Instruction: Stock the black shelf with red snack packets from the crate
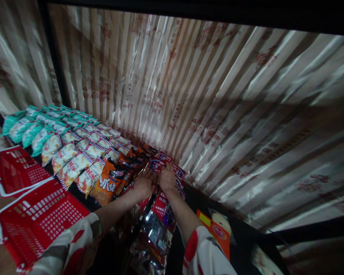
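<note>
Both my arms reach forward onto a dark shelf stacked with snack packets. My left hand (143, 184) lies with its fingers spread against the orange snack packets (109, 182). Close beside it, my right hand (166, 177) rests with its fingers on a stack of red and blue snack packets (160, 163). More red and silver packets (157, 225) lie under my forearms. My sleeves are white with red patterns.
Rows of white, red-striped packets (74, 160) and green packets (31, 128) run along the shelf to the left. Two red baskets (37, 217) stand at the lower left. A striped, shiny curtain (206, 99) hangs behind the shelf. An orange box (218, 233) lies at the right.
</note>
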Action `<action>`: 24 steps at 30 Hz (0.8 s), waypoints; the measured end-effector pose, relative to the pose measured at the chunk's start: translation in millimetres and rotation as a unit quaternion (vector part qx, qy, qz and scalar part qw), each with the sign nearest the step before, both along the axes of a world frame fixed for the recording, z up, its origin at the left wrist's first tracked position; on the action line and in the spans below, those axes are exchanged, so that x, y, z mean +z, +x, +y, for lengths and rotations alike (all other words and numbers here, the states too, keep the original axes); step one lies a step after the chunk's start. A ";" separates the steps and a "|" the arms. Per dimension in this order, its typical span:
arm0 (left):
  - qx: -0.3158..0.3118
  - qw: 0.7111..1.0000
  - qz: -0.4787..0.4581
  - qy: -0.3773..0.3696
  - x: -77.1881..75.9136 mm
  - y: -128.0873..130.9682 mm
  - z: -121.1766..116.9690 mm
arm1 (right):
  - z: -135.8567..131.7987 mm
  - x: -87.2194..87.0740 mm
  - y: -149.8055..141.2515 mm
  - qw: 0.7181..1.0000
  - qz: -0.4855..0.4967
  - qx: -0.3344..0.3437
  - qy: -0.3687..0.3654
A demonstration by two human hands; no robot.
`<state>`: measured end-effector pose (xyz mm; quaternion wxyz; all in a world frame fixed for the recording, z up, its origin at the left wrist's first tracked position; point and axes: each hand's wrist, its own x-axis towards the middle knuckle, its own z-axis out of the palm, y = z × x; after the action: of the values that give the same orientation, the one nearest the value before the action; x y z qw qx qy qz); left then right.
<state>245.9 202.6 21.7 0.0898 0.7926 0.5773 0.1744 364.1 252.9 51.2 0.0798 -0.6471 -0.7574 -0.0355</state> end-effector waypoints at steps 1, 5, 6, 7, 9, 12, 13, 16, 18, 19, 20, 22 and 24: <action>-0.003 1.000 0.000 -0.004 1.1 0.1 0.0 | 1.4 -2.4 -0.6 1.000 0.002 0.011 -0.002; -0.014 1.000 -0.003 -0.028 6.8 0.1 -0.1 | 6.5 -7.1 -4.1 0.999 0.025 0.038 -0.012; -0.016 0.999 -0.006 -0.029 7.5 -0.1 0.0 | 7.5 -7.1 -4.8 0.999 0.029 0.037 -0.017; -0.019 0.999 -0.011 -0.029 7.7 -0.3 0.2 | 8.4 -6.9 -5.4 0.999 0.031 0.035 -0.023; -0.024 0.999 -0.018 -0.032 6.6 -0.8 0.8 | 9.8 -6.0 -6.1 0.998 0.033 0.035 -0.035; -0.033 0.998 -0.026 -0.040 4.2 -0.7 1.9 | 10.8 -5.5 -6.3 0.998 0.038 0.030 -0.040; -0.034 0.998 -0.030 -0.042 3.9 -0.4 2.0 | 10.8 -5.6 -6.4 0.998 0.038 0.026 -0.040; -0.031 0.997 -0.051 -0.048 5.6 0.8 2.1 | 10.6 -6.1 -6.8 0.999 0.029 0.020 -0.038; -0.028 0.996 -0.065 -0.053 8.2 1.5 1.8 | 11.0 -6.6 -7.2 0.999 0.024 0.019 -0.038; -0.026 0.996 -0.069 -0.056 9.5 1.7 1.5 | 11.5 -6.8 -7.5 0.999 0.025 0.021 -0.039; -0.023 0.995 -0.072 -0.059 10.5 1.8 1.2 | 12.2 -7.2 -7.8 0.998 0.026 0.024 -0.042; -0.014 0.995 -0.072 -0.066 11.2 1.9 0.6 | 14.2 -8.3 -8.6 0.998 0.026 0.030 -0.055; -0.010 0.995 -0.069 -0.066 9.9 2.1 0.0 | 16.6 -9.9 -9.4 0.997 0.020 0.023 -0.077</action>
<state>248.0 202.6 31.6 0.1829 0.7766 0.5722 0.1897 354.7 269.5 41.3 0.0454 -0.6341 -0.7710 0.0382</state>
